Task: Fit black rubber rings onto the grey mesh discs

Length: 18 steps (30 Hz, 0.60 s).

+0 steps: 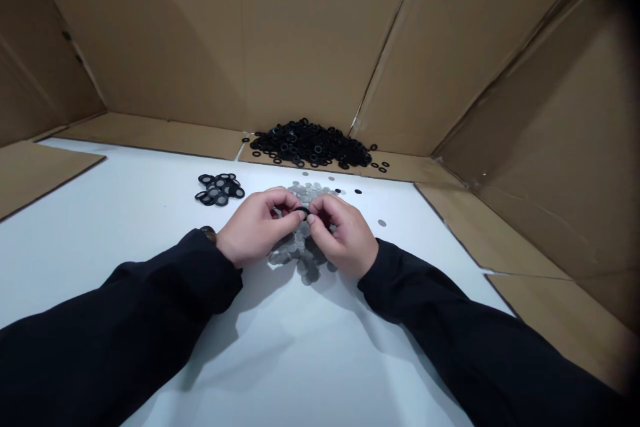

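Observation:
My left hand (263, 223) and my right hand (343, 233) meet in the middle of the view, both pinching one small black ring (303, 211) between thumbs and fingertips. Whether a disc sits inside that ring, I cannot tell. Under and around the hands lies a loose pile of thin grey discs (295, 250), partly hidden by my fingers. Left of my left hand is a small heap of black rings with grey discs in them (219, 189).
A large mound of black rings (310, 143) lies at the back on a cardboard strip. Tall cardboard walls (320, 33) enclose the white table (310, 360). A stray grey disc (382, 223) and a small black piece (358, 191) lie to the right.

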Each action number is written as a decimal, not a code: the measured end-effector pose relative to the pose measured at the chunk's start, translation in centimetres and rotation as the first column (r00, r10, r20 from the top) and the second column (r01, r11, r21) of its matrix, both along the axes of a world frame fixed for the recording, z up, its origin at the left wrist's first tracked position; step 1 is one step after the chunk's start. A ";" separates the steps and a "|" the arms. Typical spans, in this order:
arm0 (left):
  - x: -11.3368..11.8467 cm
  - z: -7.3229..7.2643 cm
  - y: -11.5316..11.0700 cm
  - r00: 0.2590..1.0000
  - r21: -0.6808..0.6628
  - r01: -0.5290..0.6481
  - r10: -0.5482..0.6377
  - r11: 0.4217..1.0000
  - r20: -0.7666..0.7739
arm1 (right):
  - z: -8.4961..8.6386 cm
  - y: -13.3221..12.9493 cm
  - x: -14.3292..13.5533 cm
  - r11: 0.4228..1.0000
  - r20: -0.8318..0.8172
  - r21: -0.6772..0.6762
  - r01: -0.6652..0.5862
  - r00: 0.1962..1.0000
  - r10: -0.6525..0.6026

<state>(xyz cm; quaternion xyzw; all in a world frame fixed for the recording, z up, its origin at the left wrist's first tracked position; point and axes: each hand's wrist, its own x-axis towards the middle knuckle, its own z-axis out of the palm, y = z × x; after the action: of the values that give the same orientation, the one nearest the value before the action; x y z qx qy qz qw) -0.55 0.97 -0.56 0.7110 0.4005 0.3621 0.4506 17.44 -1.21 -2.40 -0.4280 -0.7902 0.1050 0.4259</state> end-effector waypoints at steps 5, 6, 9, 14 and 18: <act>-0.1 0.0 0.3 0.999 0.014 0.009 -0.008 1.000 -0.032 | -0.4 0.0 0.2 0.999 -0.060 -0.054 0.009 0.998 -0.012; -0.1 0.0 0.3 0.999 0.024 0.006 -0.005 1.000 -0.046 | -0.4 0.0 0.2 0.999 -0.067 -0.052 0.005 0.998 -0.008; -0.1 0.0 0.2 0.999 0.012 -0.006 0.006 1.000 -0.046 | -0.5 -0.1 0.2 0.999 -0.072 -0.049 0.004 0.997 -0.007; 0.1 0.1 -0.2 0.998 -0.103 0.001 0.005 0.995 0.063 | -0.6 -0.2 0.0 1.000 -0.052 -0.005 0.004 0.999 -0.004; 0.4 0.3 -0.4 0.997 -0.152 0.023 -0.011 0.988 0.078 | -0.3 -0.2 -0.2 0.989 0.034 0.149 0.006 0.999 -0.011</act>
<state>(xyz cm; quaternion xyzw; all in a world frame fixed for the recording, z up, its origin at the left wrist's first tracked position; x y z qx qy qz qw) -0.16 0.53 -0.29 0.6634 0.4033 0.3535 0.5218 17.24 -1.37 -2.68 -0.4002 -0.8012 0.0362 0.4434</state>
